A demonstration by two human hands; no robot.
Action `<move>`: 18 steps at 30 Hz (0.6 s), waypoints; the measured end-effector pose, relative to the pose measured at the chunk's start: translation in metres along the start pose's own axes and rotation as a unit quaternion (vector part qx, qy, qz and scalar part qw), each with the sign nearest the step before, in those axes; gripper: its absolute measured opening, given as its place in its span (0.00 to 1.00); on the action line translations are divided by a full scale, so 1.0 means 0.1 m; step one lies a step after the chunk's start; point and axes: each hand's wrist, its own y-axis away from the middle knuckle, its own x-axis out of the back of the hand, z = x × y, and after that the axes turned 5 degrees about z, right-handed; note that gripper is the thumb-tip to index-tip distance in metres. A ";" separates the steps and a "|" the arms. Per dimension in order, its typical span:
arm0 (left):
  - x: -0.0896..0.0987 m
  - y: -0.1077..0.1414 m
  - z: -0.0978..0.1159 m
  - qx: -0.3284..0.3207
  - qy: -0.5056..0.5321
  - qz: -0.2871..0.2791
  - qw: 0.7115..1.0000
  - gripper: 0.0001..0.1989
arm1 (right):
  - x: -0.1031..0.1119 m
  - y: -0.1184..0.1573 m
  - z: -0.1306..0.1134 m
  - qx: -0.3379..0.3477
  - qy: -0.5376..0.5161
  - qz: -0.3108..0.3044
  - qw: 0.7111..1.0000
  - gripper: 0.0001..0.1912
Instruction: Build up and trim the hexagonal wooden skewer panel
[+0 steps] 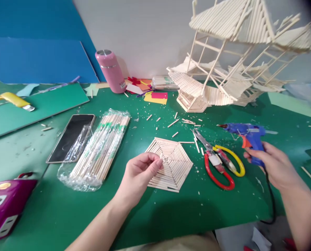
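Observation:
A flat hexagonal panel of thin wooden sticks lies on the green table in the head view. Over its left part is my left hand, thumb and index finger pinched together; whatever is between the fingertips is too small to make out. My right hand is wrapped round the handle of a blue glue gun with an orange trigger, its nozzle pointing left. Scissors with red and yellow handles lie between the panel and the glue gun. Short cut stick pieces are scattered behind the panel.
A wooden stick model building stands at the back right. Left of the panel are bagged sticks, a phone and a purple power strip. Behind them stand a pink bottle and a yellow cutter on a green board.

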 end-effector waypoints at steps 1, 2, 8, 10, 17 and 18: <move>0.02 0.03 0.01 -0.010 -0.036 -0.004 0.999 0.08 | 0.02 0.07 -0.05 -0.007 -0.046 -0.040 0.998 0.12; 0.05 0.05 0.02 -0.025 -0.078 -0.009 0.997 0.07 | 0.02 0.15 -0.10 -0.024 -0.116 -0.095 0.988 0.13; 0.09 0.23 0.07 -0.170 -0.320 -0.053 0.930 0.05 | -0.07 0.62 -0.27 0.020 -0.206 -0.268 0.941 0.11; 0.08 0.28 0.06 -0.213 -0.357 -0.061 0.908 0.06 | -0.11 0.74 -0.25 0.029 -0.180 -0.298 0.937 0.10; 0.06 0.31 -0.05 -0.317 -0.444 -0.063 0.835 0.05 | -0.15 1.06 -0.20 0.025 -0.116 -0.353 0.928 0.18; 0.07 0.31 -0.07 -0.321 -0.451 -0.063 0.831 0.05 | -0.15 1.10 -0.18 0.042 -0.095 -0.341 0.934 0.18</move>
